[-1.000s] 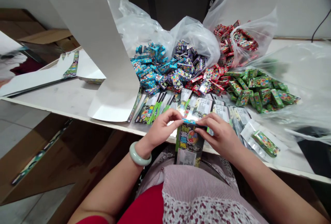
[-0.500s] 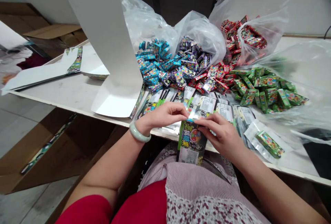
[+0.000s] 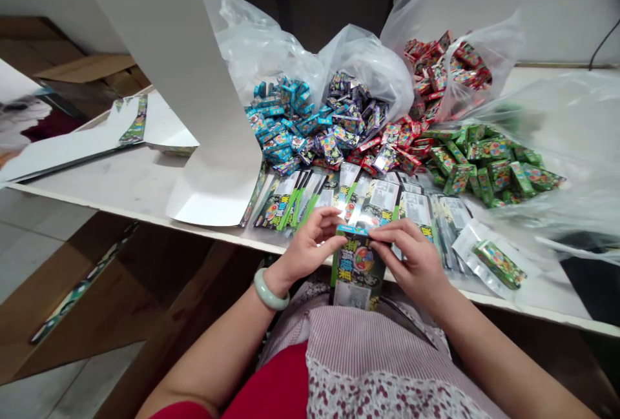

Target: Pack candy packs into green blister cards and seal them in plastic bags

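A black printed candy pouch (image 3: 357, 270) stands upright over my lap, just in front of the table edge. A bright blue edge shows along its top; whether it belongs to the pouch or to a small blue box inside, I cannot tell. My left hand (image 3: 316, 243), a pale green bangle on its wrist, pinches the pouch's top left corner between thumb and curled fingers. At the top right corner, the thumb and fingers of my right hand (image 3: 411, 252) grip the pouch. Behind both hands lies a row of similar flat pouches (image 3: 380, 196).
Piles of small blue boxes (image 3: 278, 132), purple boxes (image 3: 353, 109), red boxes (image 3: 436, 73) and green boxes (image 3: 489, 161) spill from clear plastic bags. A folded white card sheet (image 3: 188, 102) stands at left. A clear packet with a green box (image 3: 498, 263) lies at right. Cardboard (image 3: 92, 316) sits below the table.
My left hand has dropped lower and turned, its thumb now on the pouch's corner. The blue edge at the pouch's top shows more fully. The camera view has shifted slightly.
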Motion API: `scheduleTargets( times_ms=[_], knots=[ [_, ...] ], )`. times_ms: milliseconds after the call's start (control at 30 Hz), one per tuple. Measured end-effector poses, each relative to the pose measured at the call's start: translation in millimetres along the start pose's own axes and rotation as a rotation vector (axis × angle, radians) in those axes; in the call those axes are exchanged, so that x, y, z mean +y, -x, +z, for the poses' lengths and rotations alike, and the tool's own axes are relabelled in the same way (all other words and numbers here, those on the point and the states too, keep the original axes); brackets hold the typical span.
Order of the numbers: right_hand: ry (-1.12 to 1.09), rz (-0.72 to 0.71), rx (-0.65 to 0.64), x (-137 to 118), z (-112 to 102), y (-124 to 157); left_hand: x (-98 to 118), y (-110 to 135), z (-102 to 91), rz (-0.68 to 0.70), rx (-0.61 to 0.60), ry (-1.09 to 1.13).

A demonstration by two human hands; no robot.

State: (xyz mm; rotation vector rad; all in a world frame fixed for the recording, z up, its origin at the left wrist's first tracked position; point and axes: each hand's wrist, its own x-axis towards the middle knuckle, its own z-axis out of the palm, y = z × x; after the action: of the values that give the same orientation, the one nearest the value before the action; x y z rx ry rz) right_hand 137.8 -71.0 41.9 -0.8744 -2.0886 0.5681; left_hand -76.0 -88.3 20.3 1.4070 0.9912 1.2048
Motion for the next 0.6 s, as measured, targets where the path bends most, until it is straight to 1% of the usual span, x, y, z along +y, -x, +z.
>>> scheduleTargets(
  times_ms=[67,200,300,367,433,533,600],
  knots=[
    [-0.021,-0.001,0.018,1,0,3,0,-1,0.8,0.014,0.007,0.006],
    [-0.058,0.051,0.045,1,1,4,6,-2,-0.9,0.119,-0.018,-0.155],
    [-0.109,0.099,0.081,-2,-1,1,12,-2,-5.8,0.17,0.011,-0.215],
    [-0.153,0.105,0.092,-2,-2,-3,11,-4,-10.3,0.138,0.032,-0.26],
    [-0.159,0.097,0.089,1,-3,-7,6,-10,-12.6,0.102,0.022,-0.289],
    [-0.16,0.094,0.087,7,-8,-8,0,-19,-8.2,0.056,0.048,-0.325],
    [-0.22,0.093,0.034,14,-20,-3,2,-22,-3.1,0.019,0.08,-0.322]
  ],
)
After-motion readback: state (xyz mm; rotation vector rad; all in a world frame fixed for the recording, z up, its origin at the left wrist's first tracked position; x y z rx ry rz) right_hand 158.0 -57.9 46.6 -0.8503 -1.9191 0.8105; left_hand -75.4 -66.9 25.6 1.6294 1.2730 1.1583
